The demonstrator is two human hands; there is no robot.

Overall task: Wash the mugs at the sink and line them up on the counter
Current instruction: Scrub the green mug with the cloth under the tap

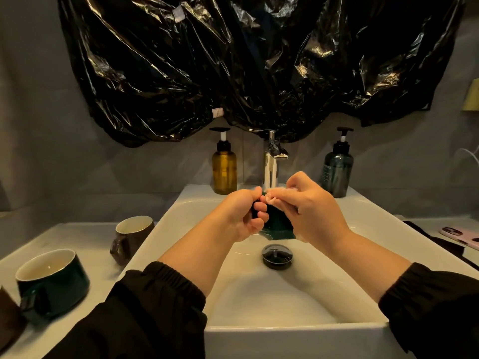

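A dark green mug point(278, 224) is held over the white sink point(363, 229), just below the chrome tap point(270, 167). My left hand point(243, 216) grips the mug from its left side. My right hand point(311, 206) closes around its right side, wet fingertips at the rim under the spout. Most of the mug is hidden by both hands. On the counter point(85, 237) to the left stand a brown mug point(131, 237) and a dark green mug point(51, 281), both upright. The edge of another brown mug point(9, 322) shows at the far left.
An amber pump bottle point(224, 167) and a dark pump bottle point(337, 169) flank the tap. A black drain plug point(277, 256) sits in the basin. Black plastic sheeting point(246, 60) hangs above. A pink phone point(464, 235) lies on a dark cloth at the right.
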